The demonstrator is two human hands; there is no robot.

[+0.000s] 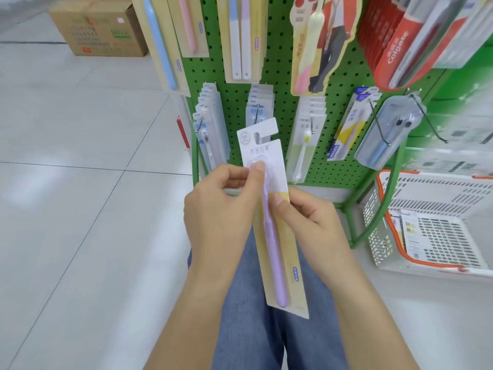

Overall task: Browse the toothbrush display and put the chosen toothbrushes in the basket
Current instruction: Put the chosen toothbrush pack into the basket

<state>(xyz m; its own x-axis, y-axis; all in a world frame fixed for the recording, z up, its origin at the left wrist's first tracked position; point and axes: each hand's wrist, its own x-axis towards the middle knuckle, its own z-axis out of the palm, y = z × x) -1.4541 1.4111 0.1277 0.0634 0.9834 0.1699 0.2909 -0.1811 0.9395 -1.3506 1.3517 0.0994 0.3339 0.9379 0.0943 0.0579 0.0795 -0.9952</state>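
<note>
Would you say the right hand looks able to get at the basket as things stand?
Probably yes: the basket sits open-topped on the right hand's side, nothing between them, though that hand now pinches the purple toothbrush pack.

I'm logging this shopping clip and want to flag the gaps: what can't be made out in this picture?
Head view only:
- Purple toothbrush pack: brush head covered by the left hand thumb; the right hand hides its right edge.
- Basket: cut off by the right edge; printing on the packs inside too small to read.
- Red toothpaste boxes: cut off at the top, blurred.
- Small print on hanging packs: too small to read.
</note>
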